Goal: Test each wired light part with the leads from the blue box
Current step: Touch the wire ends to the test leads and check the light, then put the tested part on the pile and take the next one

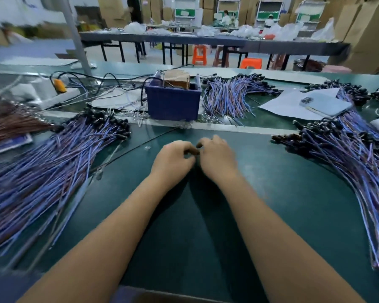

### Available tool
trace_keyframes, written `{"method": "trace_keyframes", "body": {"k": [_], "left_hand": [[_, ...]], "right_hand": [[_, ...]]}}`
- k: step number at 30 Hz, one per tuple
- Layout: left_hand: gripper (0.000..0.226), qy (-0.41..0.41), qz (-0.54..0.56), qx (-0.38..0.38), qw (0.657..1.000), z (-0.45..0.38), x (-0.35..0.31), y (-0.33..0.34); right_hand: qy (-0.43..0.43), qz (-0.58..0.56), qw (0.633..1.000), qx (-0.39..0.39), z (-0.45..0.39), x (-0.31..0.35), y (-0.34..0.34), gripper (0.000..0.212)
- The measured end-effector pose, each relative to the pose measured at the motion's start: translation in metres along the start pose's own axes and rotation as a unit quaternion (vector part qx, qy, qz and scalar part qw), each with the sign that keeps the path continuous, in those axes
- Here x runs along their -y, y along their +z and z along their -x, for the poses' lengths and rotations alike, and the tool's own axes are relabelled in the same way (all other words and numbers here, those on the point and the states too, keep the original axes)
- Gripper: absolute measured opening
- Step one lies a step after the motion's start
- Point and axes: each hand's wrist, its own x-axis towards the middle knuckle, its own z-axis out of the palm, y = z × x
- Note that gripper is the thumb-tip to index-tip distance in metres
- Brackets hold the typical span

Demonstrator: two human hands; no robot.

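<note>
- The green bench [260,193] carries every item; both forearms reach across its middle, and the hands meet knuckle to knuckle just short of the pale strip that crosses the bench.
- Risk, largest mass first: the left pile of wired parts [48,171] and the right pile of wired parts [346,154] flank the working gap. A forearm swung outward would likely drag loose wires into the gap and mix tested with untested units.
- A third pile of wired parts [228,97] lies beyond the strip, just beside the blue box [172,101]. The box stands directly ahead of the hands, well apart from them.
- Thin dark leads [140,147] run from near the box across the bench toward the left hand. Snagging one with a wrist could probably pull it off its contact and give a false fail.
- White papers [293,103] with a light blue booklet [326,103] lie at right rear, partly over wires.
- The left hand [173,162] has fingers curled, pinching a small dark part [192,152]. Slack grip may break contact.
- The right hand [217,158] has fingers curled toward the same part; what they pinch cannot be told.
</note>
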Motion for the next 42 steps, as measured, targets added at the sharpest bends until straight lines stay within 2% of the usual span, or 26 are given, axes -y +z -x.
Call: {"method": "trace_keyframes", "body": {"k": [3, 5, 9, 12, 16, 19, 22, 25, 28, 31, 33, 34, 36, 38, 40, 42], "left_hand": [[0.028, -0.039, -0.084, -0.073, 0.993, -0.008, 0.028, -0.028], [0.038, -0.096, -0.140, -0.111, 0.979, -0.013, 0.044, -0.041], [0.056, -0.224, -0.201, -0.087, 0.950, -0.016, 0.067, -0.051], [0.049, -0.264, -0.233, -0.082, 0.932, -0.019, 0.074, -0.052], [0.038, -0.265, -0.242, -0.110, 0.927, -0.023, 0.078, -0.047], [0.035, -0.239, -0.186, -0.162, 0.939, -0.022, 0.081, -0.046], [0.029, -0.110, -0.101, -0.239, 0.959, -0.021, 0.069, -0.043], [0.020, 0.040, 0.037, -0.263, 0.963, -0.018, 0.033, -0.035], [0.022, 0.094, 0.235, -0.174, 0.952, -0.010, -0.006, -0.018], [0.025, 0.072, 0.434, -0.028, 0.897, -0.002, -0.034, -0.006], [0.025, 0.076, 0.456, 0.059, 0.885, 0.002, -0.038, -0.002], [0.025, 0.072, 0.454, 0.103, 0.882, 0.003, -0.036, 0.000], [0.026, 0.030, 0.442, 0.191, 0.876, 0.006, -0.032, -0.001], [0.029, -0.003, 0.417, 0.267, 0.869, 0.006, -0.027, -0.002], [0.032, 0.000, 0.400, 0.329, 0.855, 0.004, -0.021, -0.006], [0.036, 0.019, 0.394, 0.391, 0.831, 0.001, -0.015, -0.010]], "right_hand": [[-0.036, -0.020, 0.999, 0.010, -0.003, 0.029, 0.018, 0.034], [-0.037, -0.021, 0.999, 0.003, -0.002, 0.034, 0.027, 0.032], [-0.033, -0.068, 0.997, -0.007, -0.003, 0.023, 0.032, 0.027], [-0.031, -0.124, 0.992, -0.012, -0.005, 0.019, 0.031, 0.025], [-0.033, -0.144, 0.989, -0.016, -0.004, 0.017, 0.033, 0.024], [-0.032, -0.157, 0.987, -0.015, -0.005, 0.017, 0.034, 0.022], [-0.006, -0.228, 0.973, -0.032, -0.006, 0.018, 0.032, 0.021], [0.054, -0.428, 0.901, -0.040, -0.007, 0.018, 0.023, 0.022], [0.086, -0.594, 0.800, 0.006, -0.006, 0.015, 0.009, 0.030], [0.107, -0.717, 0.685, 0.078, -0.007, 0.003, -0.005, 0.041], [0.141, -0.763, 0.622, 0.107, -0.007, -0.004, -0.011, 0.045], [0.156, -0.776, 0.601, 0.112, -0.007, -0.006, -0.013, 0.043], [0.173, -0.784, 0.587, 0.099, -0.007, -0.006, -0.014, 0.034], [0.172, -0.772, 0.608, 0.068, -0.007, -0.006, -0.012, 0.022], [0.150, -0.760, 0.631, 0.046, -0.008, -0.008, -0.009, 0.016], [0.128, -0.769, 0.625, 0.054, -0.007, -0.010, -0.008, 0.015]]}}
